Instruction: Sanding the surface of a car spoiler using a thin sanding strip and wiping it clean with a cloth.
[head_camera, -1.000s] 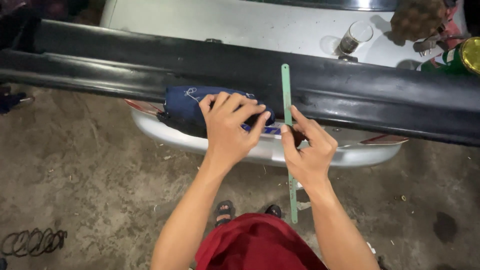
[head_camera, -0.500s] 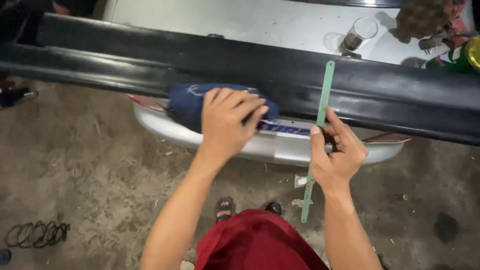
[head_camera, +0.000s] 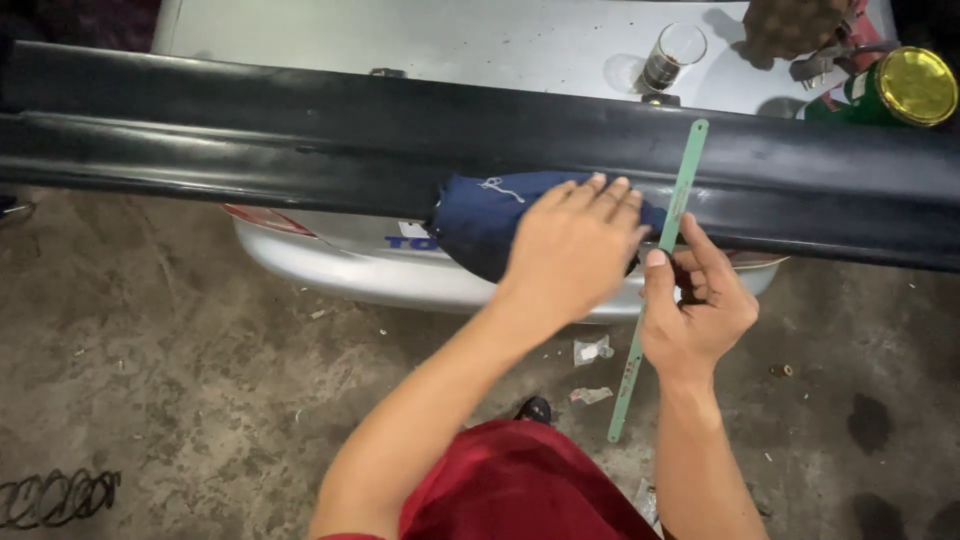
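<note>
A long black plastic panel (head_camera: 250, 140) lies across the view on a silver car body (head_camera: 450, 40). My left hand (head_camera: 570, 250) presses flat on a dark blue cloth (head_camera: 480, 215) at the panel's lower edge. My right hand (head_camera: 700, 305) grips a thin pale green strip (head_camera: 685, 175), like a saw blade, near its middle. The strip stands nearly upright, its top end resting over the black panel, its lower end hanging toward the floor.
A glass (head_camera: 672, 55), a green can with a yellow lid (head_camera: 895, 88) and a brown object (head_camera: 790, 25) sit on the silver surface at the upper right. A coil spring (head_camera: 55, 497) lies on the dirty concrete floor at lower left. Paper scraps (head_camera: 592, 350) lie below the bumper.
Both hands have shifted to the right along the panel. The left hand slid the blue cloth with it, and the green strip tilted slightly with its top leaning right.
</note>
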